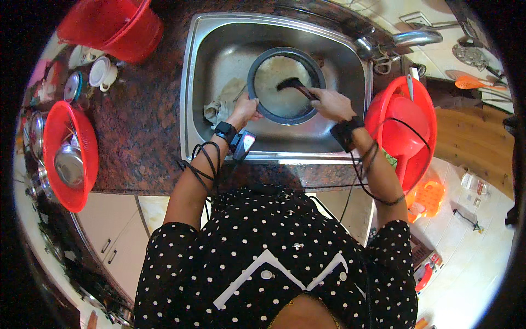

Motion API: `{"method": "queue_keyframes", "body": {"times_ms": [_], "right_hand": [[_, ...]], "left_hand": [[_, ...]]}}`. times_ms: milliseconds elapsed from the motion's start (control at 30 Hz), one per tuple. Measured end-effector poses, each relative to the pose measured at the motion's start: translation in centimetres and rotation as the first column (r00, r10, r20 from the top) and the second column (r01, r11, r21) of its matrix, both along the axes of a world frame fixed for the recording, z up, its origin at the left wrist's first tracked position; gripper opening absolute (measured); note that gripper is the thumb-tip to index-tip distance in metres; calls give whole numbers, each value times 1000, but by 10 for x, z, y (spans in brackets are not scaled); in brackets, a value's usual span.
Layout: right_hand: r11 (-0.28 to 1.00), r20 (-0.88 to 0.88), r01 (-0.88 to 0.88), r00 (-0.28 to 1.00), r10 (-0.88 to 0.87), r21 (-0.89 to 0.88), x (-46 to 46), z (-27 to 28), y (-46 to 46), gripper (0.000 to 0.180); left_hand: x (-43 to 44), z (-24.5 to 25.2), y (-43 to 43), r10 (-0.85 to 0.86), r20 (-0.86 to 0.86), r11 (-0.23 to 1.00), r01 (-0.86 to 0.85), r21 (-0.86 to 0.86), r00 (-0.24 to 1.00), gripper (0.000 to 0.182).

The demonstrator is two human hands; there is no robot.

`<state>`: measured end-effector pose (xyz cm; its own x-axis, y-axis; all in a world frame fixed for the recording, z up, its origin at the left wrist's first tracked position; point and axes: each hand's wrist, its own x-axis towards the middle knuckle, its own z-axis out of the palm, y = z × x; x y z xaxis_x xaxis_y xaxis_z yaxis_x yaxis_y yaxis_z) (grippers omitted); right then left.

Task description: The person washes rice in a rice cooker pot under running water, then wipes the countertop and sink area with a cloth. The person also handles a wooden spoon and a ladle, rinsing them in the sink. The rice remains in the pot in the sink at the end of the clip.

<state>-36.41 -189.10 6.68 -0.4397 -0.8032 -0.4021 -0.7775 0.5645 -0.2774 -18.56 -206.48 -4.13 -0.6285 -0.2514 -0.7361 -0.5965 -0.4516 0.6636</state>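
A round dark-rimmed pan [286, 120] sits tilted in the stainless steel sink [230, 37], with cloudy liquid or residue over its inner surface. My left hand [246, 110] grips the pan's lower left rim. In my right hand [332, 105] is the handle of a dark brush-like tool [291, 83], whose black head lies over the inside of the pan. A crumpled greyish cloth [224, 103] lies in the sink, left of the pan and partly behind my left hand.
A red plastic basin [431, 111] with a red scoop stands right of the sink, below the faucet [417, 38]. On the left counter are a red bucket [135, 37], a white cup [102, 74] and a red basin [91, 152] holding steel vessels. Cables hang from both my wrists.
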Motion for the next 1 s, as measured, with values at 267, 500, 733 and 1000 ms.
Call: {"method": "queue_keyframes", "body": {"times_ms": [267, 500, 733, 1000], "right_hand": [[895, 35, -79, 997, 71, 438, 48, -38, -36, 33], [932, 137, 146, 970, -201, 333, 36, -80, -72, 33], [984, 487, 147, 855, -176, 99, 20, -48, -41, 34], [985, -129, -8, 991, 31, 170, 17, 4, -13, 41]], "left_hand": [[1, 2, 2, 29, 25, 999, -28, -44, 999, 37], [0, -4, 3, 69, 27, 998, -69, 2, 997, 37], [4, 3, 4, 75, -32, 996, -76, -48, 997, 26], [0, -4, 4, 59, 24, 995, -56, -88, 998, 29]]}}
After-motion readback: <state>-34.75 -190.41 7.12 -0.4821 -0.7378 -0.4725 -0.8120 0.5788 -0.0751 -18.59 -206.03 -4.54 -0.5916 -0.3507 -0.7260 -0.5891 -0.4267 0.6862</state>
